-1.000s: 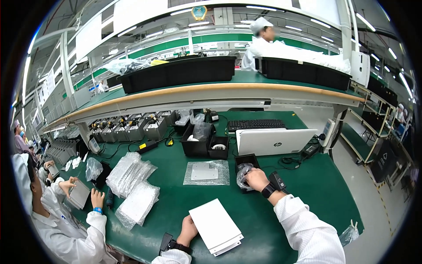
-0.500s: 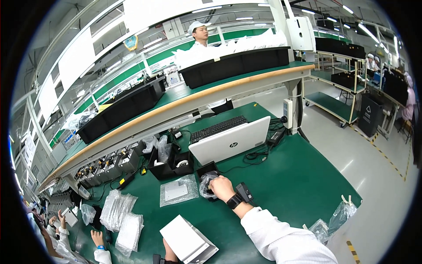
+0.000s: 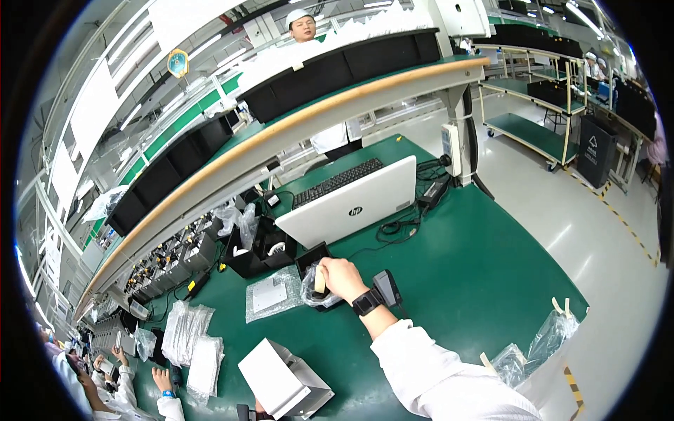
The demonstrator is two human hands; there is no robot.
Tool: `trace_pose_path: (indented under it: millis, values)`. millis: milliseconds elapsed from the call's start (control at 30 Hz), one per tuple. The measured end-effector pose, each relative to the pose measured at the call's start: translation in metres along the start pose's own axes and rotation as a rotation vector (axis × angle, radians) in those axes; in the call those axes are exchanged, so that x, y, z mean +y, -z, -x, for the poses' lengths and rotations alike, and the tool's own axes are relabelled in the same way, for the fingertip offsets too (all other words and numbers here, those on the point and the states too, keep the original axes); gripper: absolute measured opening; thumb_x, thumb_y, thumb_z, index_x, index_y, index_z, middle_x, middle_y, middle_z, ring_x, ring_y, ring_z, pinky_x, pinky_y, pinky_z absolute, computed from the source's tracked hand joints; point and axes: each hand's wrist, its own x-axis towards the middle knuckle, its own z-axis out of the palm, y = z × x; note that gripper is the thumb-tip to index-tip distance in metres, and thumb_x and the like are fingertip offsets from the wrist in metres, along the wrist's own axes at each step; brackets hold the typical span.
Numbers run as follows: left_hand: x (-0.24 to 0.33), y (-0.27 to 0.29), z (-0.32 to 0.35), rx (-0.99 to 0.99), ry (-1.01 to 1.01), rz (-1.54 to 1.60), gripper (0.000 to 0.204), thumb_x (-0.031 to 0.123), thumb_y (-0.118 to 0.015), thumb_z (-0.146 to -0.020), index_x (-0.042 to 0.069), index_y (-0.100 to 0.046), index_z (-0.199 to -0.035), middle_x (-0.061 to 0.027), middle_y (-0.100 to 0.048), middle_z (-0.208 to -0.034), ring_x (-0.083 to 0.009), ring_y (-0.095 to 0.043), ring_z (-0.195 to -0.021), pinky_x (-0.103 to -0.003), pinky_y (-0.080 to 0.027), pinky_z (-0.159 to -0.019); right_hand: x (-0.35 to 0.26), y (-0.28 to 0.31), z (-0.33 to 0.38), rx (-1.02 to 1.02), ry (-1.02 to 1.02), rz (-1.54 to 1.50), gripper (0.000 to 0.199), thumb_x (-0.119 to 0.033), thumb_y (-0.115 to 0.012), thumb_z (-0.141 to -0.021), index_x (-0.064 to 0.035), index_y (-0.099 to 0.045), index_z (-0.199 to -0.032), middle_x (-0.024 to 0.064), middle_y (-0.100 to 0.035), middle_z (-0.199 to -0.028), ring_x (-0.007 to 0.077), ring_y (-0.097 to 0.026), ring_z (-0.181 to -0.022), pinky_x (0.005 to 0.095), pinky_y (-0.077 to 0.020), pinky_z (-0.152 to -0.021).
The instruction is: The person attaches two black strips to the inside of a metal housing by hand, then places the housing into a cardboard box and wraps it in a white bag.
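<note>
My right hand (image 3: 344,278), with a black strap and device on its wrist, pinches a small cream-coloured strip (image 3: 320,280). It is just above a clear plastic bag (image 3: 309,289) that lines a small black bin (image 3: 314,257). Low in the picture, my left hand (image 3: 260,407) is mostly hidden behind a white box-shaped housing (image 3: 275,372), which it holds tilted above the table. The housing's right side shows an opening with a bent flange. Beside the bin, a flat white plate (image 3: 269,293) lies on bubble wrap (image 3: 250,309).
A white laptop (image 3: 351,203) stands behind the bin, with cables and a black adapter (image 3: 434,193) to its right. Stacked bubble-wrap bags (image 3: 188,333) lie at left, near a co-worker's hand (image 3: 163,381). Plastic bags (image 3: 551,340) hang at the right table edge. A shelf edge (image 3: 365,104) crosses above.
My right hand has lifted slightly from the bag, and the cream strip now shows more plainly. The white housing has turned, showing more of its open side. The whole view has shifted a little.
</note>
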Motion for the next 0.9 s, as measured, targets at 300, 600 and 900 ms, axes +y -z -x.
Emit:
trace_pose_path:
  millis: [300, 600, 900]
  values:
    - [-0.013, 0.001, 0.094, -0.101, 0.386, 0.027, 0.032, 0.015, -0.044, -0.103, 0.008, -0.046, -0.134, -0.0025, -0.058, -0.109, -0.0165, -0.059, -0.098, -0.039, -0.046, -0.098, -0.031, 0.039, -0.017, 0.146, 0.116, -0.281, 0.013, -0.009, -0.059, -0.089, -0.0032, -0.068, -0.096, 0.0184, -0.069, -0.085, 0.0395, -0.067, -0.080, 0.0453, -0.0537, -0.072]
    - [-0.093, -0.224, 0.002, -0.167, 0.598, 0.038, 0.033, 0.013, -0.047, -0.103, 0.006, -0.048, -0.135, -0.0036, -0.060, -0.112, -0.0164, -0.059, -0.101, -0.038, -0.046, -0.099, -0.065, 0.061, -0.012, 0.148, 0.260, -0.363, 0.015, -0.001, -0.059, -0.083, -0.0029, -0.071, -0.091, 0.0212, -0.069, -0.084, 0.0402, -0.066, -0.083, 0.0475, -0.0531, -0.077]
    - [-0.088, -0.384, -0.017, -0.030, 0.681, 0.078, 0.034, 0.012, -0.050, -0.102, 0.004, -0.050, -0.135, -0.0046, -0.062, -0.116, -0.0163, -0.060, -0.105, -0.036, -0.046, -0.099, -0.098, 0.029, 0.000, 0.046, 0.358, -0.441, 0.012, -0.009, -0.062, -0.085, -0.0002, -0.071, -0.087, 0.0187, -0.068, -0.076, 0.0366, -0.067, -0.071, 0.0405, -0.0528, -0.067]
